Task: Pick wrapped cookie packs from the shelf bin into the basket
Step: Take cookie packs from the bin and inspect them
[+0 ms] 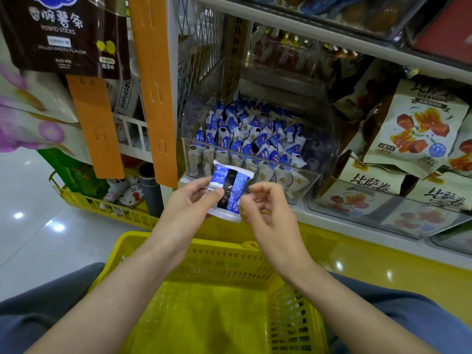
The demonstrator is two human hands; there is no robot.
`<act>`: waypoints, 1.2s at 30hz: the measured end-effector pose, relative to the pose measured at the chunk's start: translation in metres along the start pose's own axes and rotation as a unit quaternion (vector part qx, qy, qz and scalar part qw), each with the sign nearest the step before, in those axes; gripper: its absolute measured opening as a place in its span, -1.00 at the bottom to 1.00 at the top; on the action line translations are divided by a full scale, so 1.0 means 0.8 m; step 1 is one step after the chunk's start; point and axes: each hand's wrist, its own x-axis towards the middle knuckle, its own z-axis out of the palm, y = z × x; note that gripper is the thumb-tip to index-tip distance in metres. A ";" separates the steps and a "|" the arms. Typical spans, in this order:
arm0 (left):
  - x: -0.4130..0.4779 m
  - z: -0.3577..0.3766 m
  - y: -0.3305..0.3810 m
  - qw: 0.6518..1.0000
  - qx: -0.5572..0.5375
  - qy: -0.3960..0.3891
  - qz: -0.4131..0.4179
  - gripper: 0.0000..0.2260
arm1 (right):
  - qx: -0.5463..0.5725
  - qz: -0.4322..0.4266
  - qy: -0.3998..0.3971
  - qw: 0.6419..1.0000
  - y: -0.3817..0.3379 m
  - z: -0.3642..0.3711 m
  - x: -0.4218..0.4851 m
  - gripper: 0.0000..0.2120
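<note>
Fig. 1 | I see left hand (189, 198) pinching cookie pack (228, 190) between shelf bin (199, 142) and basket (178, 241) (back label up, presumably for checking) | right hand (268, 213) curled at its edge, grip unclear.

Lighting: bright, overhead; glare spots are seen on the floor (38, 226). Edges are bowed; corners are softened.
</note>
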 end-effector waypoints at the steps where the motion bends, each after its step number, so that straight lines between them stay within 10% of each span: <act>1: -0.001 0.001 0.000 1.000 0.003 -0.017 0.007 -0.76 | 0.045 0.065 -0.010 0.997 -0.001 -0.002 0.004 -0.82; 10: -0.003 0.012 -0.017 0.940 0.268 0.025 0.211 -0.66 | 0.190 0.183 -0.037 0.964 0.001 -0.007 0.011 -0.77; 30: -0.006 -0.004 -0.013 0.819 0.509 0.036 0.263 -0.73 | 0.005 0.016 -0.074 0.997 0.013 0.007 -0.003 -0.72; 36: -0.003 -0.001 -0.014 0.879 0.405 0.034 0.250 -0.78 | 0.005 0.011 -0.085 0.996 0.014 0.002 0.002 -0.71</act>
